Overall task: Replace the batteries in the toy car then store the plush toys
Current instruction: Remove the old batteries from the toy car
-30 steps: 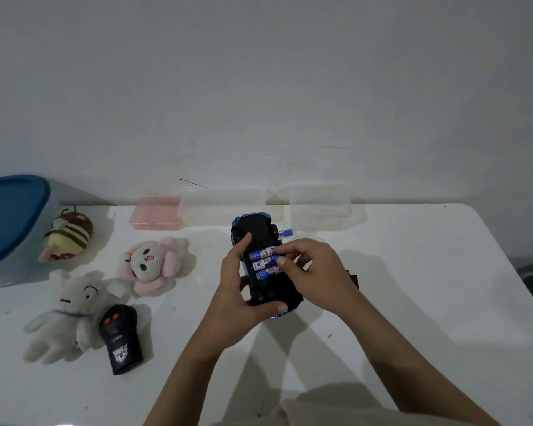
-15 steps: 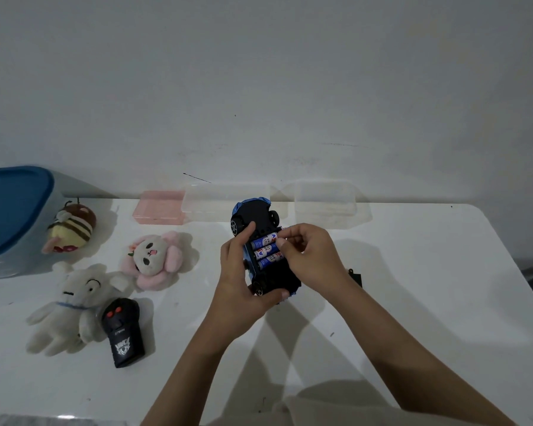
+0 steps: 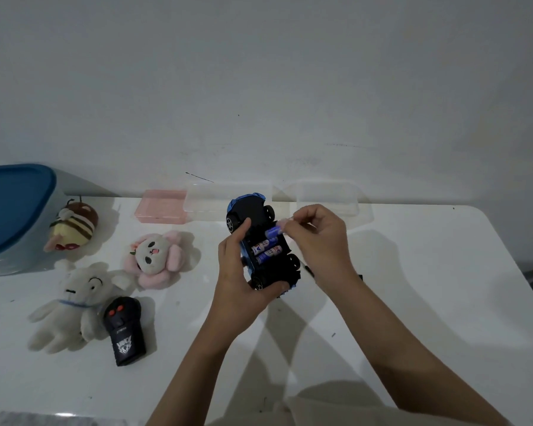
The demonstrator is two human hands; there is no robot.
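The blue toy car (image 3: 256, 210) is upside down above the white table, black underside up, battery bay open. My left hand (image 3: 240, 272) grips it along its left side and rear. Two blue batteries (image 3: 266, 252) lie in the bay. My right hand (image 3: 316, 238) pinches a third blue battery (image 3: 274, 231) by its right end, tilted up at the bay's far edge. Three plush toys lie at the left: a striped bee (image 3: 73, 230), a pink-and-white flower animal (image 3: 154, 256) and a white dog (image 3: 71, 305).
A black remote control (image 3: 124, 332) rests against the white dog. A blue-lidded bin (image 3: 11, 210) stands at the far left. A pink box (image 3: 162, 207) and two clear boxes (image 3: 323, 195) line the wall. A small black part (image 3: 360, 276) lies behind my right wrist.
The car has been raised and tipped a little. My right fingers have pulled the top battery's right end up out of the bay, where before three lay flat.
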